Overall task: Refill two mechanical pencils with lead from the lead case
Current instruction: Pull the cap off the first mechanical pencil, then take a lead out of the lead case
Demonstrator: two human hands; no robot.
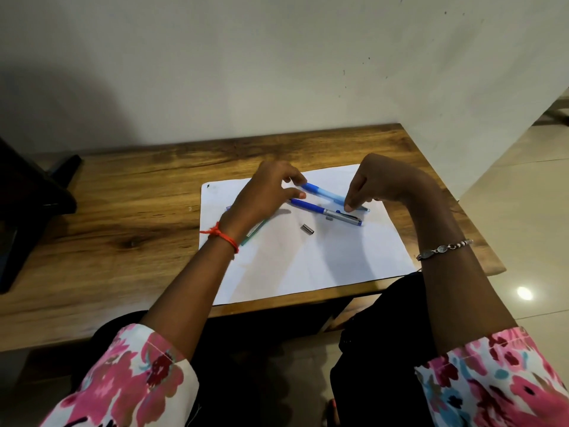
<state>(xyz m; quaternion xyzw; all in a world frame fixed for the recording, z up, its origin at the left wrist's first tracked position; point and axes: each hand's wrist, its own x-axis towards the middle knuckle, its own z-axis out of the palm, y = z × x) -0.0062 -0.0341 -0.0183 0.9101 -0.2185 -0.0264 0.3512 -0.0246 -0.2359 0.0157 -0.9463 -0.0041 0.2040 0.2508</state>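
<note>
Pinching light-blue pencil (326,193) at nose with left grip (271,192), at tail with right grip (371,183). Work low over paper (338,257) (loose metal cap (307,229) nearby); pull straight.

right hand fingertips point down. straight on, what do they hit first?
The light blue pencil, near its right end; the fingertips of the right hand look on or just above it. Depth is unclear: slightly nearer, they would land on the dark blue pencil.
</note>
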